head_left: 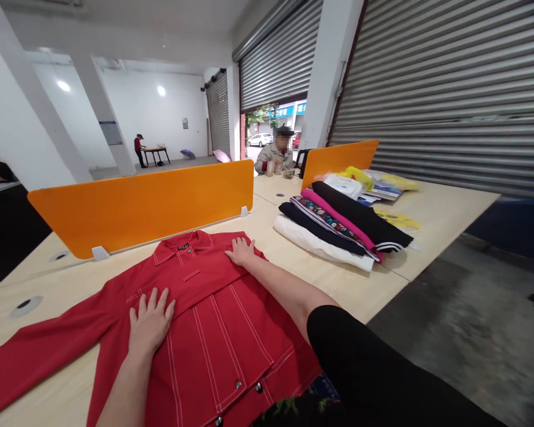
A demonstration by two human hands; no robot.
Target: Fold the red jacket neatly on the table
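A red jacket (204, 320) with white stitching lies spread on the pale wooden table, its collar at the far side. One sleeve stretches out to the left, and the other is folded across the chest. My left hand (151, 320) rests flat on the front of the jacket, fingers spread. Near the right shoulder, my right hand (241, 251) presses on the red cloth with its fingers stretched out. Metal buttons show along the jacket's lower edge, which is partly hidden by my body and right sleeve.
Folded clothes (333, 225) lie stacked to the right, with plastic packages (360, 181) behind them. An orange divider (146, 204) stands along the table's middle, another orange divider (338, 160) beyond. A person (276, 157) sits across the table; another person (139, 150) stands far back.
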